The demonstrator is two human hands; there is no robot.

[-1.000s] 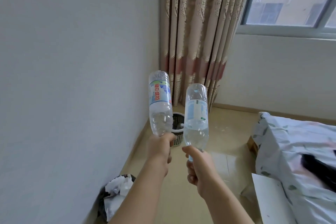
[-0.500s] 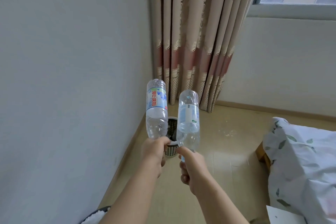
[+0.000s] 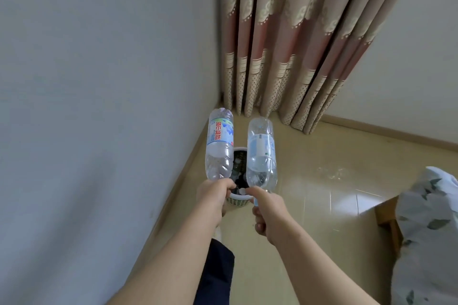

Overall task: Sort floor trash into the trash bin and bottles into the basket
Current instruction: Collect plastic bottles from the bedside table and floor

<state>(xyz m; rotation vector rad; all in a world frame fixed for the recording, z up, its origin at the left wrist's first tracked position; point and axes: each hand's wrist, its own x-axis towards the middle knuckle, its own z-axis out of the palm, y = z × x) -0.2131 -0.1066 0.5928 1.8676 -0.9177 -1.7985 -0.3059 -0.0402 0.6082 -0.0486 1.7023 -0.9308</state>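
the left hand (image 3: 213,195) is curled tight round the neck end of a clear plastic bottle with a blue-and-green label and red characters (image 3: 219,146). it holds the bottle upside down, base pointing up and away, with the thumb wrapped across the front. the right hand (image 3: 269,213) is closed in the same way round the neck of a second clear plastic bottle with a pale blue label (image 3: 261,153), also base-up. its fingers are folded underneath and a bit of light blue shows at the neck below the thumb. the two bottles stand nearly parallel, close together but apart, and both look empty or almost so. between and behind them, as seen from the head camera, sits a small round white basket with a perforated wall (image 3: 238,202) on the pale tiled floor (image 3: 322,193). both hands overlap its near rim in this view, and the bottles cover much of its opening. its inside is dark and what lies in it cannot be made out. the basket stands just beside the grey-white wall (image 3: 99,82), which runs along its left. beyond the basket, in the room corner, hangs a beige and dusty-pink pleated curtain with a dotted hem (image 3: 297,44), reaching down to the floor. well to the right of the basket is a white bed cover with a leaf print (image 3: 431,230) over a wooden bed frame (image 3: 389,220). nearer than the basket, under the forearms, a dark blue trouser leg (image 3: 215,275) shows.
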